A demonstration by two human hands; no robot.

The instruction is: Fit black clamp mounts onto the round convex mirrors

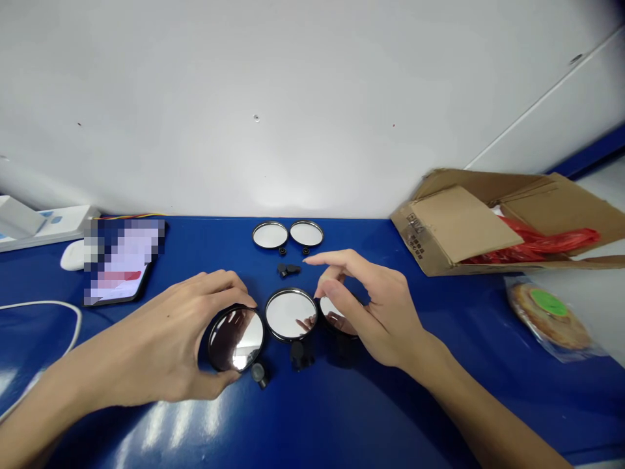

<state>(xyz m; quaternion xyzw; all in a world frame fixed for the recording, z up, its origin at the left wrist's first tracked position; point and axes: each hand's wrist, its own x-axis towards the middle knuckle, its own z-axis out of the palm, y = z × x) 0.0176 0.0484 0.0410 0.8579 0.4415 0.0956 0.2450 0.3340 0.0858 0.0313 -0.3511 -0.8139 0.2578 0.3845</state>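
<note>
My left hand [195, 332] is closed around the rim of a round mirror [237, 339] with a black edge, thumb below and fingers above. A small black mount [260, 374] lies beside that mirror's lower edge. A middle round mirror [291, 314] rests on the blue table, with a black mount [299, 355] under it. My right hand [374, 306] is over a third round mirror [336, 318], partly hiding it. Its index finger stretches out toward small black parts [288, 269], and its other fingers bend near that mirror; whether they touch it I cannot tell.
Two more round mirrors [270, 235] lie at the back against the white wall [312, 117]. An open cardboard box [439, 228] holding a red plastic bag [532, 241] stands right, near a wrapped round pastry [551, 316]. A phone [124, 264], white mouse [78, 255] and cable [73, 312] are left.
</note>
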